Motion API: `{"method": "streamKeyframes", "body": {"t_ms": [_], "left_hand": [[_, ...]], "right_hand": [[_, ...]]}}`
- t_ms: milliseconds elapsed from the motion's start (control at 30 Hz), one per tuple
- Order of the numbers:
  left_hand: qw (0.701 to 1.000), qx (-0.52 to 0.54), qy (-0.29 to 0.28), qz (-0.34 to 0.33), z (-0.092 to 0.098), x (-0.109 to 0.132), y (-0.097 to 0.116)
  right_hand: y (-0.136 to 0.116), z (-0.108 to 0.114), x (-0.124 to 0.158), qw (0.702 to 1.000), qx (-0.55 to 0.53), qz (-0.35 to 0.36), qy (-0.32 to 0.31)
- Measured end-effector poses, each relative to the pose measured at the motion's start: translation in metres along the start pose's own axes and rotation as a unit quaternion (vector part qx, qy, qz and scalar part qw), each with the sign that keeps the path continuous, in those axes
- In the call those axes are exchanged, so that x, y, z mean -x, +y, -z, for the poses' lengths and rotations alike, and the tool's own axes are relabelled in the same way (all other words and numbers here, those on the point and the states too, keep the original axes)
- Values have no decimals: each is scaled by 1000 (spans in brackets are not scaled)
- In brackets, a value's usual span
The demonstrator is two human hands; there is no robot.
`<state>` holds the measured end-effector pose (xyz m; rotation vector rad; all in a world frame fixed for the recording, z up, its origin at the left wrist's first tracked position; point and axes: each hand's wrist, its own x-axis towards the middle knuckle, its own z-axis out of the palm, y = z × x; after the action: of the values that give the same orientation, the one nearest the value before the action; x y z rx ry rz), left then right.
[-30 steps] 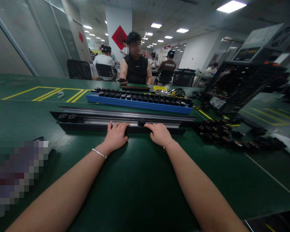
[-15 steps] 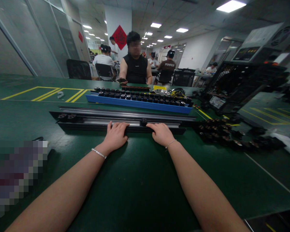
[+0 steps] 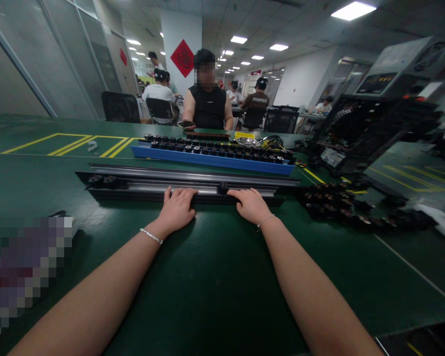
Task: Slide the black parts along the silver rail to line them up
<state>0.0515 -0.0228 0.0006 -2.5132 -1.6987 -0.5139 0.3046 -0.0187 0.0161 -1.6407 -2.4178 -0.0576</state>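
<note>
My left hand (image 3: 177,208) lies over the near edge of a long black rail (image 3: 148,199), fingers bent over its top and thumb at the front. The rail has a shiny channel along its length. My right hand (image 3: 252,205) reaches in from the right, its fingertips on a small black block (image 3: 223,188) sitting in that channel. The undersides of the fingers are hidden. Two similar black blocks (image 3: 103,181) sit in the channel near its left end. Just behind runs a second long dark rail (image 3: 193,174), parallel to the first.
Behind the rails lies a blue tray (image 3: 211,164) lined with several black parts. More dark parts (image 3: 341,202) are heaped at the right, before an open black computer case (image 3: 350,131). A blurred-out object (image 3: 25,267) lies at left. Across the green table sits a person (image 3: 209,106) holding a phone.
The right hand and the small black block have shifted slightly to the right along the channel. My left hand stays in place on the rail.
</note>
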Motion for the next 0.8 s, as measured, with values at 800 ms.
{"method": "streamKeyframes", "body": {"t_ms": [800], "left_hand": [[1000,3,-2,-1,0,0,0]], "right_hand": [[8,2,0,1000,-7,9,9]]}}
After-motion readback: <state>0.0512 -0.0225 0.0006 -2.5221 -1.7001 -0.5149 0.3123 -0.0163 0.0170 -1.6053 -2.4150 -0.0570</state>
